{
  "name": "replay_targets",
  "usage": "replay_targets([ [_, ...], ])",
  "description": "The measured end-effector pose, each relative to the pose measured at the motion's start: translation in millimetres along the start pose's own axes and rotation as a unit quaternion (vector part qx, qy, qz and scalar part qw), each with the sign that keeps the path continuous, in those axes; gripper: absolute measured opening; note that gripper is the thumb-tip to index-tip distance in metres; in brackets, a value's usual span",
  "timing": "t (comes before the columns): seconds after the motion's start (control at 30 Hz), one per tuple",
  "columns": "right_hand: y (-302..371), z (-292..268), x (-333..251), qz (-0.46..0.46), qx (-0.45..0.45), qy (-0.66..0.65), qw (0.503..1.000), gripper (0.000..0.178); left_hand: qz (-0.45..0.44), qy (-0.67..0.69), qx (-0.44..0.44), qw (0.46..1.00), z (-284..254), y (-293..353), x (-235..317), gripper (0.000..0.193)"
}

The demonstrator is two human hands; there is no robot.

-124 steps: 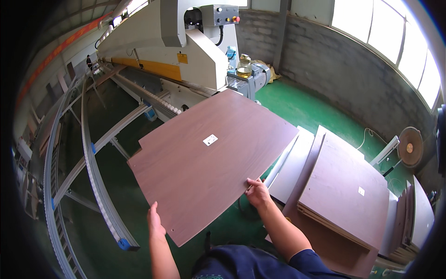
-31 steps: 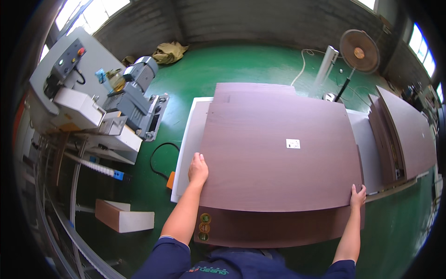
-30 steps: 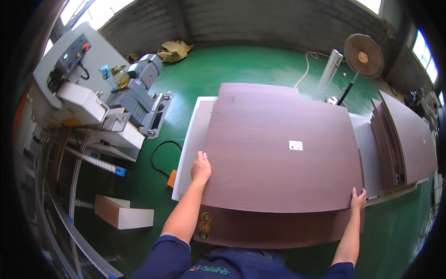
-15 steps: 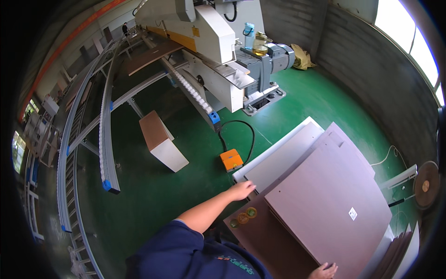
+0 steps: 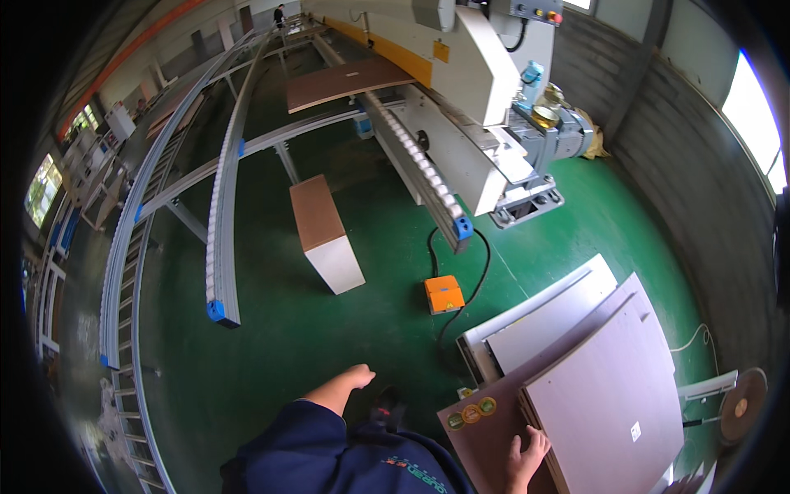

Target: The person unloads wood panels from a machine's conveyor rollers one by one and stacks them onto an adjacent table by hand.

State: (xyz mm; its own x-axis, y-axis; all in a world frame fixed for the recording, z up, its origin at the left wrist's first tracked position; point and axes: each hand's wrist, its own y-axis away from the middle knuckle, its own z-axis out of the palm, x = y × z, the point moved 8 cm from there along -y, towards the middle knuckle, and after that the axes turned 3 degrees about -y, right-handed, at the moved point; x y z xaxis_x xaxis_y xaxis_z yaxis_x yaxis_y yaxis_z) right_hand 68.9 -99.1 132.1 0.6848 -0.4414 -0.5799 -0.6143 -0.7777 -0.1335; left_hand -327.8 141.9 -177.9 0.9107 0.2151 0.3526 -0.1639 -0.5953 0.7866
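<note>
Lying at lower right, the stack of brown panels [image 5: 605, 387] has the right hand [image 5: 529, 449] at its left edge, thumb and fingers loosely parted, with nothing visibly gripped. The left hand [image 5: 360, 377] is over the floor, partly curled; whether it encloses anything cannot be told. Because the stack sits off-square on a larger brown board [image 5: 485, 439], a sideways push there might slide the upper panels or chip a corner. The orange foot pedal [image 5: 444, 294] and its looped black cable [image 5: 486, 247] could trip someone stepping across. Underfoot is a glossy green floor [image 5: 395, 329]. Beyond, a long white-and-yellow machine [image 5: 485, 70] runs beside a roller rail [image 5: 411, 152], a separate brown panel [image 5: 346, 81] lies farther up, and a grey wall [image 5: 687, 152] closes the right side.
</note>
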Motion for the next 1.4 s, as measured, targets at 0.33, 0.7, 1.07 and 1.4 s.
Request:
replay_targets([
  [0.33, 10.3, 103.8, -19.9, 0.057, -0.135, -0.207, 0.967, 0.023, 0.023, 0.239, 0.118, 0.964, -135.2, -24.3, -6.5, 0.041],
  [0.7, 9.7, 149.8, -37.6, 0.105, -0.183, -0.196, 0.958, 0.027, 0.036, 0.477, 0.309, 0.822, -358.0, -17.2, -53.0, 0.041],
  [1.07, 20.3, 174.5, -18.7, 0.117, -0.151, -0.224, 0.956, 0.027, 0.09, 0.568, 0.318, 0.754, -467.2, -23.7, -21.0, 0.067],
  [1.4, 22.8, 158.2, -22.4, 0.164, -0.144, -0.174, 0.96, 0.029, 0.11, 0.619, 0.359, 0.69, -532.5, -39.0, -23.4, 0.067],
])
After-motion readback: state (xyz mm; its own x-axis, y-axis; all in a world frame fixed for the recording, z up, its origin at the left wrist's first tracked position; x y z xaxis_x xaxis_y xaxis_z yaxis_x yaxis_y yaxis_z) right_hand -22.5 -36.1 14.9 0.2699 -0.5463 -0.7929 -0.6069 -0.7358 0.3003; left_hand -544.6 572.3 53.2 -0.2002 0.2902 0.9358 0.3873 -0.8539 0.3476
